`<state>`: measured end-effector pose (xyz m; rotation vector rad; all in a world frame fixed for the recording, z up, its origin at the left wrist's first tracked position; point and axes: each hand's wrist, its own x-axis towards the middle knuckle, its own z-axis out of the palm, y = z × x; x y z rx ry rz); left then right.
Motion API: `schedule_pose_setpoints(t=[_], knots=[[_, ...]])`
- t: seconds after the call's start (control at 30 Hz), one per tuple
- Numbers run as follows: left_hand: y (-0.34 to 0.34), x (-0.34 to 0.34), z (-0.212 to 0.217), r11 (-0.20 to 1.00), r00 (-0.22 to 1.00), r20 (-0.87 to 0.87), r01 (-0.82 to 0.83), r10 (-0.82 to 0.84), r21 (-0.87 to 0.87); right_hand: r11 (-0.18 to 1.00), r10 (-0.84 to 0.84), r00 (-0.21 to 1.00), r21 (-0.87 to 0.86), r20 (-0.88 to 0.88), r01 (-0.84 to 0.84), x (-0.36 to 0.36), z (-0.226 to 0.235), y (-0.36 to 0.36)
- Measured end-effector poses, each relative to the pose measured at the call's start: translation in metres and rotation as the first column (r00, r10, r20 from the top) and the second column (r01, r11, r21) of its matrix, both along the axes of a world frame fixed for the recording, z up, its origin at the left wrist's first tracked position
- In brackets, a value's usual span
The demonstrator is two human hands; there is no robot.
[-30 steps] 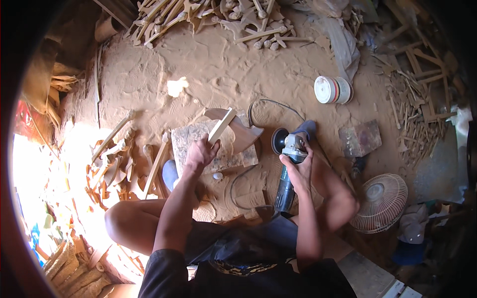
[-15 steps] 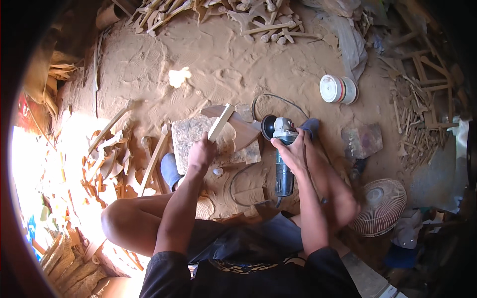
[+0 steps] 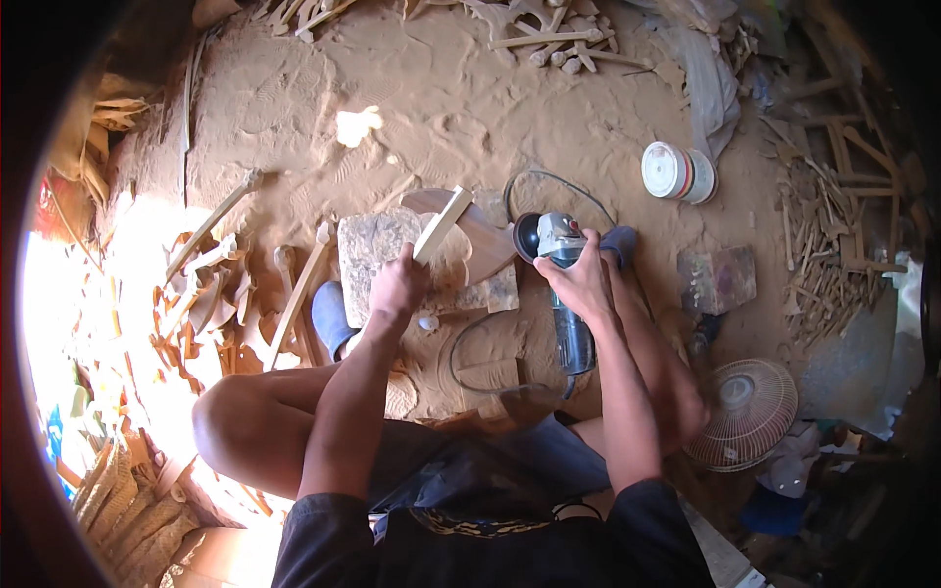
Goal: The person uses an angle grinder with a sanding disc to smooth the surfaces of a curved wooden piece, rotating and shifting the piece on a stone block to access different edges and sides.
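My left hand (image 3: pixel 399 286) is closed round the lower end of a pale squared wooden bar (image 3: pixel 444 223), which slants up and to the right. Behind the bar lies a flat, curved brown wooden piece (image 3: pixel 487 247); whether the two are joined I cannot tell. Under them is a rough, pale block (image 3: pixel 363 245). In my right hand (image 3: pixel 580 281) is a teal and grey angle grinder (image 3: pixel 573 338), gripped near its head. Its dark round disc (image 3: pixel 526 236) is close to the right end of the curved piece; contact is unclear.
A cable (image 3: pixel 461 338) loops over the sand by the grinder. Carved wooden pieces (image 3: pixel 211 284) pile up at the left, more (image 3: pixel 549 39) at the far side. A white bucket (image 3: pixel 676 173), a stained block (image 3: pixel 718 278) and a round fan (image 3: pixel 742 416) stand at the right.
The grinder has tilted, its rear end swinging right, and its disc has shifted slightly away from me. The wooden bar has moved slightly to the right and away from me, still in my left hand.
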<state>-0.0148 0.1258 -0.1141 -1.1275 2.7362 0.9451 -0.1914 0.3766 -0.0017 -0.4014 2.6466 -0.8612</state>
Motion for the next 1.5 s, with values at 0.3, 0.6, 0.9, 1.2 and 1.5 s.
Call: schedule_pose_setpoints(t=[0.3,0.6,0.9,1.2,1.5], knots=[[-0.002,0.005,0.000,1.000,1.000,-0.014,-0.003,0.003,0.005,0.989,0.020,0.993,0.150,-0.119,-0.002,0.006,0.018,-0.010],[-0.002,0.004,0.004,1.000,1.000,-0.010,0.018,-0.018,-0.002,0.965,-0.058,0.979,-0.242,0.195,0.105,0.020,0.025,-0.050],[0.000,0.004,0.001,1.000,0.999,-0.035,0.012,-0.012,-0.004,0.972,0.016,0.991,-0.236,0.129,0.015,0.019,0.023,-0.059],[-0.002,0.007,-0.002,1.000,0.997,-0.077,0.029,-0.029,-0.009,0.981,0.049,0.996,-0.190,0.075,-0.034,0.021,0.019,-0.059],[0.002,0.007,-0.008,0.999,0.995,-0.103,0.006,-0.010,-0.040,0.990,-0.046,0.986,-0.126,0.158,0.066,0.016,0.002,-0.040]])
